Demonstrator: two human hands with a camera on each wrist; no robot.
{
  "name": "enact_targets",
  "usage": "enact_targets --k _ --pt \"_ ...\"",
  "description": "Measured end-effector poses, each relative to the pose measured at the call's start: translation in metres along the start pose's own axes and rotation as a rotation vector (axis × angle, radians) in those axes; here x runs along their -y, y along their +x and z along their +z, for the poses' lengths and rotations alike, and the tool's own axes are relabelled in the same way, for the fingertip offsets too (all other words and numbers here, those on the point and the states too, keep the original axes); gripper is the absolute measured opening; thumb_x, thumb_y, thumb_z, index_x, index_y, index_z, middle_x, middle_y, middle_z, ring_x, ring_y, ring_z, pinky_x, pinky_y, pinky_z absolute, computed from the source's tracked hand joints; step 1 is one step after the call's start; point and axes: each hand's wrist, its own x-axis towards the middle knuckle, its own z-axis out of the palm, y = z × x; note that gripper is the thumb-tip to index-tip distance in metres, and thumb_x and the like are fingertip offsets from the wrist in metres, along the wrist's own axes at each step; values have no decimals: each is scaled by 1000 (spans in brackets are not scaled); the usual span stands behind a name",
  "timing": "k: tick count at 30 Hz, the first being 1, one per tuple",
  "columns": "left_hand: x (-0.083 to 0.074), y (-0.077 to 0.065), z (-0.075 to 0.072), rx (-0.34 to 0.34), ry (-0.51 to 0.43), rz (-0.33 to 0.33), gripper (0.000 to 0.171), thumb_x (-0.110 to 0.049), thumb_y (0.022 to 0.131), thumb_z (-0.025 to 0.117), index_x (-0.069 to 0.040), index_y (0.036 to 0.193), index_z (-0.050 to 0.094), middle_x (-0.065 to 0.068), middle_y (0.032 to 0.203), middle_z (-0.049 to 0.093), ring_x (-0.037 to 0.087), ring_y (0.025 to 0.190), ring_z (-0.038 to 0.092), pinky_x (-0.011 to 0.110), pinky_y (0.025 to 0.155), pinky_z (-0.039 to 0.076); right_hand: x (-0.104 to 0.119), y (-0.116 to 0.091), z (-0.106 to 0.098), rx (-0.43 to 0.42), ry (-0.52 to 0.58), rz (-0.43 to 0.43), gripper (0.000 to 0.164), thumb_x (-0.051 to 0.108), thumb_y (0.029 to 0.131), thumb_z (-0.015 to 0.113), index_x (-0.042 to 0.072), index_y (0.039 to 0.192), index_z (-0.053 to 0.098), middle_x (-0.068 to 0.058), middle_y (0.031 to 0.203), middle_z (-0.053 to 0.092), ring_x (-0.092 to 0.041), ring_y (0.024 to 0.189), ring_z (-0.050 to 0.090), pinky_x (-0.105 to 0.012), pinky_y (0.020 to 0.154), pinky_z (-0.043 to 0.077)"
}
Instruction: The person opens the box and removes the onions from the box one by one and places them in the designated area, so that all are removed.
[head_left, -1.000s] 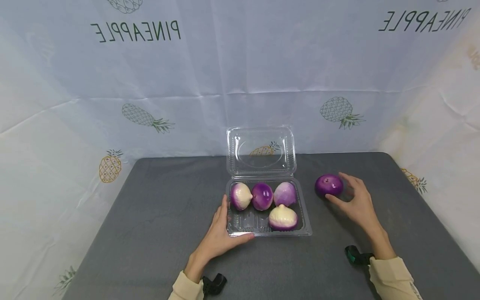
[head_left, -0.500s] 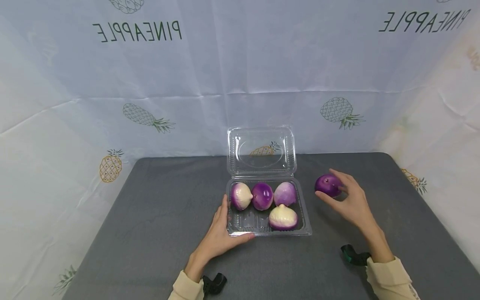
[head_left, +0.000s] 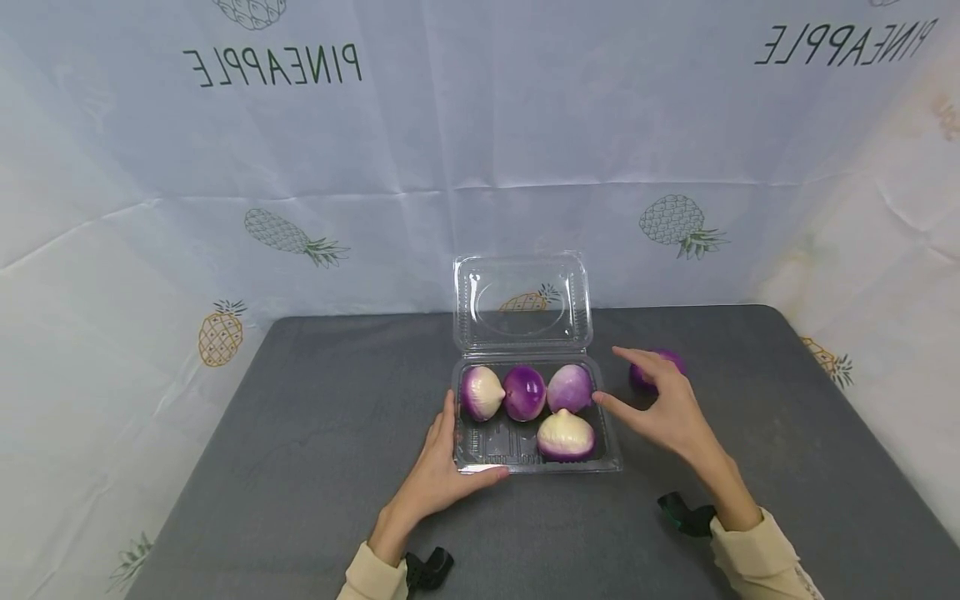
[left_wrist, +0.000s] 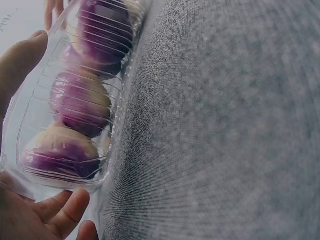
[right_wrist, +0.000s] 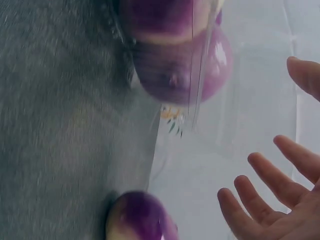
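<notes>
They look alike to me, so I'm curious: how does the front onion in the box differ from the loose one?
The front onion sits inside the box; the loose onion lies outside it on the table. From the head view, the front onion shows its cream, pointed top; the loose onion shows only purple, being partly hidden. Both have glossy purple-and-cream skin.

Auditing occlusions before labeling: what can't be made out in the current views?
- Head: part of loose onion, behind right hand.
- Right wrist: loose onion's lower end, cut off by bottom edge.
- Right wrist: upper boxed onion, cut off by top edge.
- Left wrist: cloth lettering, small and blurred.
</notes>
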Motion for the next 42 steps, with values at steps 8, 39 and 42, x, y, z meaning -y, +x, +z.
enact_targets --k 8,39,42 --pt "0 0 0 -1 -8 -3 137 -53 70 90 -11 166 0 20 166 26 35 140 44 58 117 37 10 8 20 61 -31 -33 66 28 78 89 1 133 65 -21 133 68 -43 125 61 -63 100 48" --pt "1 1 1 -8 6 8 138 -53 70 90 -8 165 1 19 165 29 33 134 49 57 114 41 25 16 51 152 -214 167 73 40 83 84 -2 139 61 -29 138 61 -49 127 51 -67 96 51" --pt "2 2 1 -5 5 7 138 -53 70 90 -8 165 1 19 165 28 34 136 48 57 115 40 24 16 51 154 -206 169 72 39 83 84 -2 138 62 -29 137 61 -49 128 51 -67 97 50"
